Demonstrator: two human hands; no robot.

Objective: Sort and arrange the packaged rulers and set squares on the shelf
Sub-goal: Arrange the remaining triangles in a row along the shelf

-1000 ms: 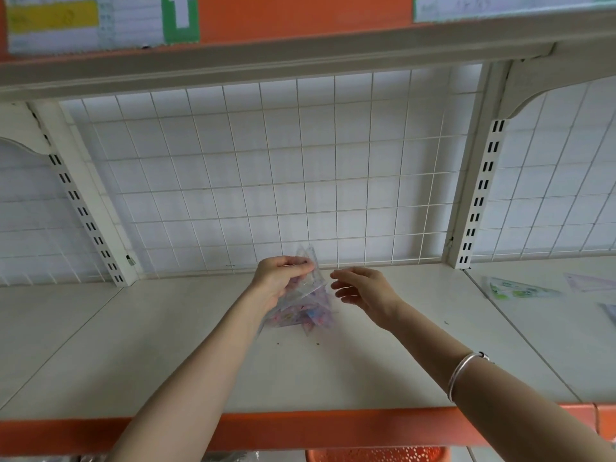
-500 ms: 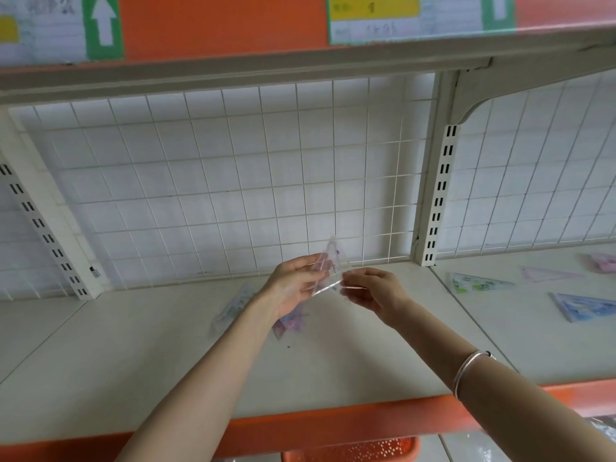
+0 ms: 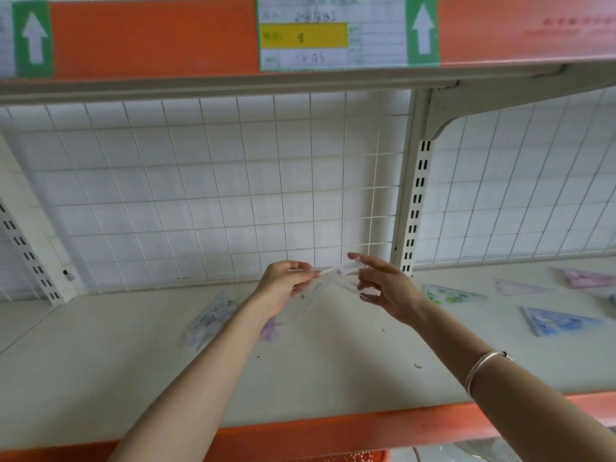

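— Where do we find the clear packaged set square [image 3: 328, 278]?

— We see it lifted off the shelf [image 3: 333, 378], in the air near the shelf's back edge. It is in front of the wire grid [image 3: 233, 195] and stretched between the two hands.

— And the grip at each end?

— The left hand [image 3: 286, 283] has a closed grip, thumb and curled fingers pinching the wrapper's left end. The right hand [image 3: 383, 290] holds the right end with thumb and bent fingers, its forefinger straight out above. The blur keeps us from saying which fingertips touch.

— What do we see lying on the shelf itself?

— Left of the left forearm, toward the back edge, a pale packaged set [image 3: 210, 318] lies flat. A purple packet [image 3: 270, 328] is half hidden under the left wrist.

— And past the slotted upright [image 3: 416, 208]?

— Four triangles lie flat and apart there. A green set square [image 3: 450, 295] is just beside the upright, and a transparent triangle [image 3: 520, 287] lies further right by the back edge. A pink set square [image 3: 586, 278] is beyond that, and a blue set square [image 3: 556, 323] lies nearer the front edge.

— Anything else we can name?

— A silver bangle [image 3: 483, 368] on the right wrist, and a label [image 3: 333, 35] with a yellow band on the upper shelf's orange edge.
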